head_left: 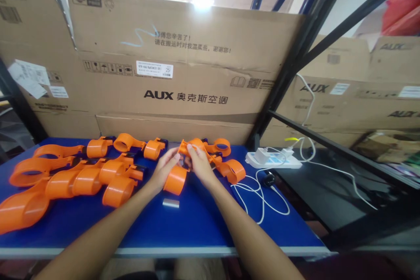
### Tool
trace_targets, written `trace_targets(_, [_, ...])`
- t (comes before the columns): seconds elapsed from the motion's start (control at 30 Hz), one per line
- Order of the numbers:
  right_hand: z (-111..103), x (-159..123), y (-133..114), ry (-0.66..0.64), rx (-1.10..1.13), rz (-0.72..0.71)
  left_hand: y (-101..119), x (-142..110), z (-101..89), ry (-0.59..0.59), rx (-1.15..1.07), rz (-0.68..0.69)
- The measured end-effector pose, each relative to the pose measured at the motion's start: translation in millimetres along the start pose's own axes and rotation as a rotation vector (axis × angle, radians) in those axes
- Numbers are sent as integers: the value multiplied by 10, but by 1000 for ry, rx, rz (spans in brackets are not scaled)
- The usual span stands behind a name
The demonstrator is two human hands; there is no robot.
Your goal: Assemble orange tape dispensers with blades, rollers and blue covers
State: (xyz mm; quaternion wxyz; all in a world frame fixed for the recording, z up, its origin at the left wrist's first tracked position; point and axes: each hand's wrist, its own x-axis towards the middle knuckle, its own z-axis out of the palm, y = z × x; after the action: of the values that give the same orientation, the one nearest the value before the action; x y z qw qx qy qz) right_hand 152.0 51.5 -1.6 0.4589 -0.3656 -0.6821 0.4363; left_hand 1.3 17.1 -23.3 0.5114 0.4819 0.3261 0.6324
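Both my hands meet at the middle of the blue table (pixel 197 227). My left hand (pixel 165 167) and my right hand (pixel 197 164) are closed around one orange plastic ring-shaped part (pixel 176 178), whose round end points toward me. Just behind my right hand lies a small cluster of the same orange parts (pixel 226 162). A small silver metal piece (pixel 171 203) rests on the table right below the held part. A dark phone-like slab (pixel 173 145) lies behind my hands, partly hidden.
Several orange ring parts (pixel 78 175) cover the table's left half. A white power strip (pixel 274 160) with plugs and white cables (pixel 262 197) sits at the right edge. Big cardboard boxes (pixel 183 70) wall off the back. A black shelf frame (pixel 295 61) stands on the right.
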Motion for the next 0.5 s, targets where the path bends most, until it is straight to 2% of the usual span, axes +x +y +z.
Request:
trace_targets(0.13, [-38,-49,-9,-143,-128,-7,-35,-37,-65,44,-46,-76])
trace_targets(0.3, [-228,-179,-80,-338,-310,9,-100,-160,-223,228,-156,-122])
trace_targets(0.43, [-270,-368,-177,-476,-464,1,-109,-202,-277,339,-209,-152])
trace_targets(0.5, [-234,-458,-214,-628,-639,-48,-81,-196,-278,340,-197,-182])
